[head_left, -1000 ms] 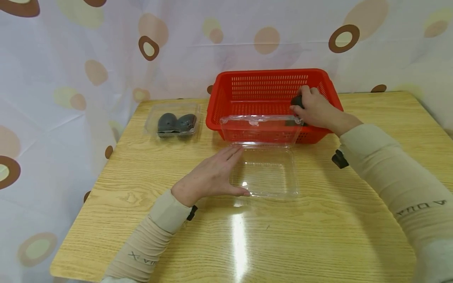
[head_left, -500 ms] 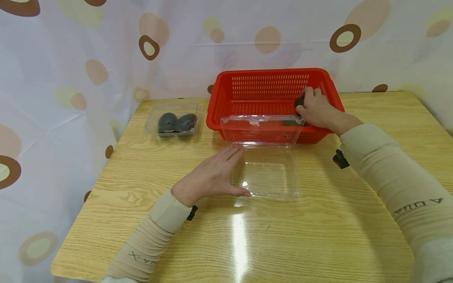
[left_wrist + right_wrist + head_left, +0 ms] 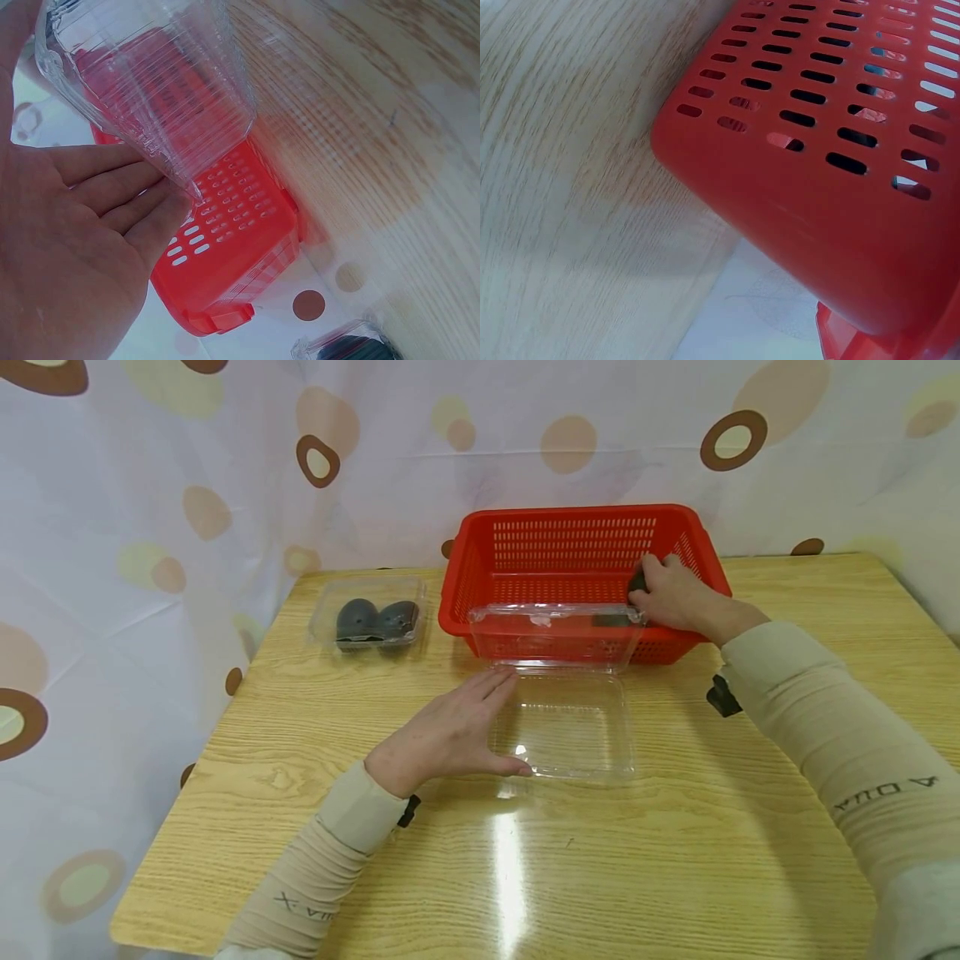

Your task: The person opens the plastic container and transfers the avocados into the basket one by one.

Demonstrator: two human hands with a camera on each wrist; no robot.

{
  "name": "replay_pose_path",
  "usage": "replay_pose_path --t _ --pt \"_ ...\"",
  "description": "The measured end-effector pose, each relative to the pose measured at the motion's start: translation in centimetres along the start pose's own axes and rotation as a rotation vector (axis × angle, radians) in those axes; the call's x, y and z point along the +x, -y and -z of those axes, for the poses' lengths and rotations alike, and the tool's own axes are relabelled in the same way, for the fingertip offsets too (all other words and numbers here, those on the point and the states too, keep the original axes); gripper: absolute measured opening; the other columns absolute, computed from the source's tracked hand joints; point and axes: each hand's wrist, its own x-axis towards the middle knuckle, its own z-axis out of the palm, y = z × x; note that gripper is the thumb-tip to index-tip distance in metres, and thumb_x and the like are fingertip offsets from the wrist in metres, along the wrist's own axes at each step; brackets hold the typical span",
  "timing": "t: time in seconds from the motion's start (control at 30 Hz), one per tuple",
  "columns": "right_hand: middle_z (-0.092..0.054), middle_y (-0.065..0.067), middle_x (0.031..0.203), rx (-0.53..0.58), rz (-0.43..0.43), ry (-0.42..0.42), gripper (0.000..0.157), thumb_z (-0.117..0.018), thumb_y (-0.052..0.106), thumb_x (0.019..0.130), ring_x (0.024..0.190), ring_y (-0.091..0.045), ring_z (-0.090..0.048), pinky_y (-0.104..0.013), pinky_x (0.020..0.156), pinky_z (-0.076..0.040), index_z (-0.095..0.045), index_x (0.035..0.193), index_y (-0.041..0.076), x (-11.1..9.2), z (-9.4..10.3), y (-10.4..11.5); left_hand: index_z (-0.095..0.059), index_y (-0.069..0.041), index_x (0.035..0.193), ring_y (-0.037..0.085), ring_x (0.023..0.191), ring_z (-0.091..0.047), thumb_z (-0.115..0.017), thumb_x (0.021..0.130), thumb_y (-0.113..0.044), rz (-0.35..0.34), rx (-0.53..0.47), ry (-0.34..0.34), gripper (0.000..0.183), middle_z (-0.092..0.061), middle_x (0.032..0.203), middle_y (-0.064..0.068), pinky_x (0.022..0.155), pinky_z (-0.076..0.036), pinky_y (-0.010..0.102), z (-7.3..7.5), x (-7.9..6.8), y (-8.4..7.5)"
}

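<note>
Beyond a clear plastic lid (image 3: 555, 641) partly screening the slotted red basket (image 3: 570, 545), the right hand (image 3: 678, 595) grips a dark, perhaps rounded object (image 3: 637, 580); the left hand (image 3: 453, 727) spreads wide.

Over the last second the right hand (image 3: 671, 596) sank slightly lower inside the red basket (image 3: 573, 513) and edged right. The dark object (image 3: 637, 580) at its fingertips shifted with it and showed less beyond the fingers. A dark patch (image 3: 612, 620) behind the raised clear lid (image 3: 525, 639) extended farther left; through the plastic, its identity was uncertain.
</note>
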Motion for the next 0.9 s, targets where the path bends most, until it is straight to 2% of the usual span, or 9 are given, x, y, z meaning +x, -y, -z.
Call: replay_pose_path --t 0.33,0.9 --pt "-0.036 -0.031 0.135 -0.007 0.003 0.047 0.054 -0.049 0.022 0.1 0.12 -0.044 -0.035 -0.065 0.108 -0.036 -0.03 0.144 -0.003 0.16 -0.13 -0.01 -0.021 -0.005 0.158 0.025 0.153 -0.022 -0.065 0.078 -0.075 0.018 -0.004 0.023 0.115 -0.023 0.165 0.011 0.123 -0.025 0.039 0.1 0.06 -0.05" --pt "-0.052 -0.03 0.129 -0.075 0.089 0.045 0.04 -0.046 0.019 0.101 0.115 -0.042 -0.045 -0.062 0.107 -0.037 -0.047 0.133 -0.005 0.6 -0.41 -0.32 -0.022 -0.004 0.157 0.025 0.153 -0.023 -0.067 0.077 -0.073 0.02 -0.014 0.018 0.115 -0.024 0.165 0.011 0.123 -0.026 0.039 0.04 0.11 -0.09"
